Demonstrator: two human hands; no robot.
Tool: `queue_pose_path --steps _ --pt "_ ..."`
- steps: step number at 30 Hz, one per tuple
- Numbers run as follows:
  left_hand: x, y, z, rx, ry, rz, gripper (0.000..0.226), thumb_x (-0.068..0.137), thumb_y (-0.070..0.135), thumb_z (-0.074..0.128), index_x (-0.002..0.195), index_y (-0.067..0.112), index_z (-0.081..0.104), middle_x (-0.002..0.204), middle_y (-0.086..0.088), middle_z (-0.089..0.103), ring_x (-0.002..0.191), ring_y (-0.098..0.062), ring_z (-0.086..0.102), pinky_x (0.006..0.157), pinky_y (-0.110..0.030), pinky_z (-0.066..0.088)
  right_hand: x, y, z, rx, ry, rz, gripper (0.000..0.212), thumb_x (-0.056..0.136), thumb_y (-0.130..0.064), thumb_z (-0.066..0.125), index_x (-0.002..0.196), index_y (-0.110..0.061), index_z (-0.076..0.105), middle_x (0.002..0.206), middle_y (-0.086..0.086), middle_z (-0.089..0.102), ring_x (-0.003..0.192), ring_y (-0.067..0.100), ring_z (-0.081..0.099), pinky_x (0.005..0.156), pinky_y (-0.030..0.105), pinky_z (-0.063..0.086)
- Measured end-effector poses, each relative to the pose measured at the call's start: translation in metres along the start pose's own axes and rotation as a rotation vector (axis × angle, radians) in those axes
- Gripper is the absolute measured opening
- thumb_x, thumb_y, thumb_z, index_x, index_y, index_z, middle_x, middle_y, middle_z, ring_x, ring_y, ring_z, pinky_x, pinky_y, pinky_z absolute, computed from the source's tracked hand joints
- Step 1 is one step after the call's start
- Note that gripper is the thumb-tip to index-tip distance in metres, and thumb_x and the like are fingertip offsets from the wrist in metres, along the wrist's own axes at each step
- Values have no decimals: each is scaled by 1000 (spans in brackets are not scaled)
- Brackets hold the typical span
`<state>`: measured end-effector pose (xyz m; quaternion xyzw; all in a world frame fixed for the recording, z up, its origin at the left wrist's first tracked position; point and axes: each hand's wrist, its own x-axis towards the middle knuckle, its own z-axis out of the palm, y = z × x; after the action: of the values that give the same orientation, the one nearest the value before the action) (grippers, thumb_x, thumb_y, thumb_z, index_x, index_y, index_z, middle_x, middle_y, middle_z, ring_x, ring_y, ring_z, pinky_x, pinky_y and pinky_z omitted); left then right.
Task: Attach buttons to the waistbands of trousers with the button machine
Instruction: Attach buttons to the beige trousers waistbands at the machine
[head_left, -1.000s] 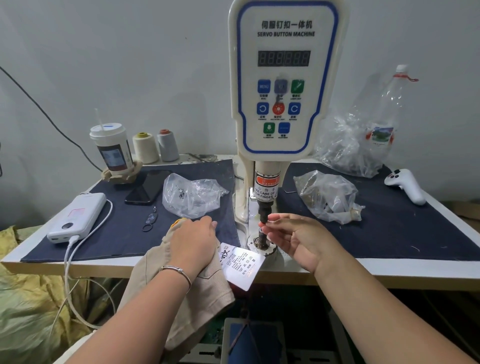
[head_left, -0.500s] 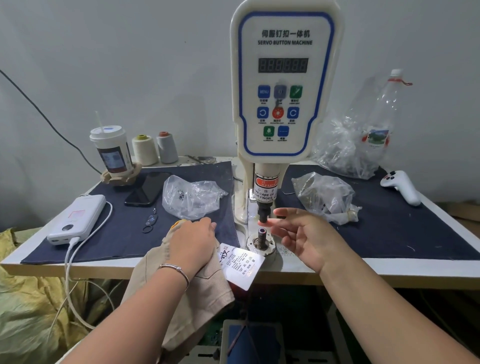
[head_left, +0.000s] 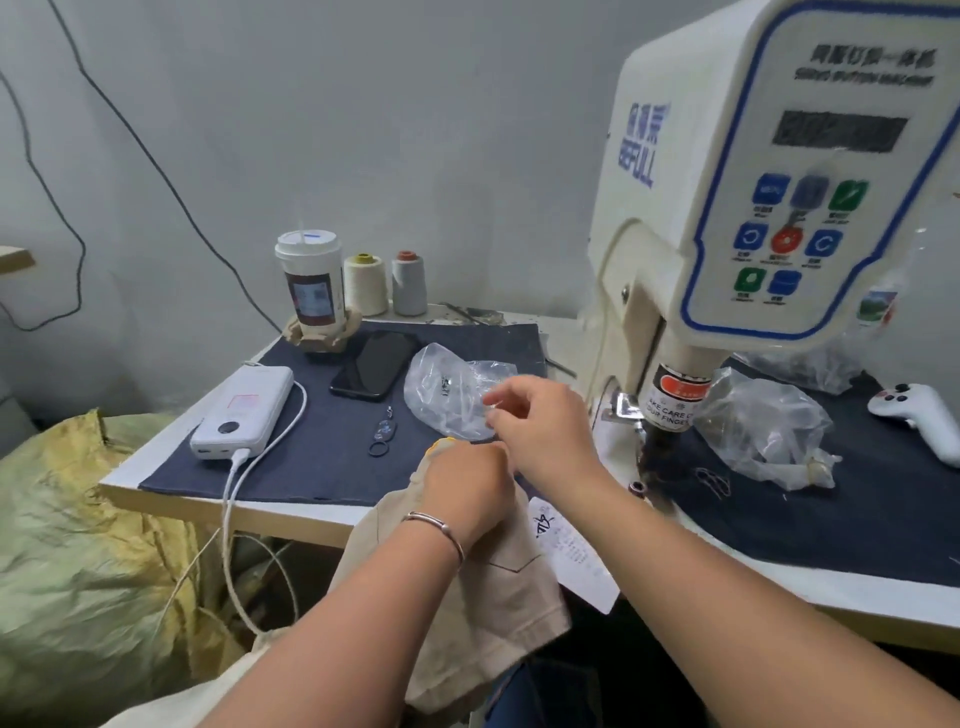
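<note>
Left of the white servo button machine (head_left: 769, 171), the right hand (head_left: 545, 426) has left the die and reaches, fingers curled, into the clear plastic bag (head_left: 447, 389), likely for another button part. The left hand (head_left: 462, 486) grips the beige trousers (head_left: 467, 597) at the surface edge.

I have one wide-angle view only, worn on the head, looking forward and down and turned leftward across the desk (head_left: 171, 480). It sits close, with the button machine (head_left: 769, 197) looming at the right edge.
</note>
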<state>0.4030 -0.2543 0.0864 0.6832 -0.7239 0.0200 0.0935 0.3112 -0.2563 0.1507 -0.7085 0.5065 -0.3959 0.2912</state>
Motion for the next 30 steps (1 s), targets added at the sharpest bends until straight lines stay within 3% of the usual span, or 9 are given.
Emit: queue_pose_path --steps 4,7,10,16,19,21,30 --pt "11 -12 -2 -87 -89 32 29 98 17 39 112 8 62 111 -18 67 104 -40 59 74 -34 33 64 15 39 -453 -115 -58 31 90 -8 50 104 -27 71 113 5 59 112 25 49 83 33 46" --pt "20 -21 -1 -174 -179 40 32 100 19 35 118 9 59 116 -17 65 105 -38 58 76 -34 34 90 22 61 -628 -230 -60 33 94 -11 48 109 -33 69 120 7 47 121 27 37 82 33 39" --pt "23 -22 -1 -208 -200 47 31 101 22 34 115 12 60 114 -14 66 104 -37 58 75 -33 34 108 25 75 -733 -263 -19 34 92 -12 50 112 -33 68 124 6 44 123 27 37 85 33 37" --pt "16 -23 -5 -253 -157 31 29 101 24 37 112 12 61 113 -15 65 107 -35 56 69 -31 30 135 25 87 -828 -261 48 36 85 -7 60 120 -14 61 128 10 44 118 30 47 85 34 41" --pt "15 -23 -7 -289 -159 23 28 100 22 37 110 12 62 111 -15 64 106 -35 54 54 -22 22 140 23 93 -820 -272 75 37 84 -6 61 119 -15 61 127 9 45 117 30 49 79 33 37" --pt "15 -24 -8 -301 -154 22 26 100 20 38 109 13 61 110 -14 63 106 -34 54 53 -18 15 142 22 96 -821 -287 84 36 85 -6 59 119 -17 61 127 8 45 116 30 49 78 33 36" --pt "13 -23 -5 -256 -136 54 27 101 20 37 106 11 62 106 -14 65 102 -34 55 51 -23 17 144 25 100 -792 -301 66 33 85 -3 53 110 -20 66 125 10 45 109 33 52 75 33 41"
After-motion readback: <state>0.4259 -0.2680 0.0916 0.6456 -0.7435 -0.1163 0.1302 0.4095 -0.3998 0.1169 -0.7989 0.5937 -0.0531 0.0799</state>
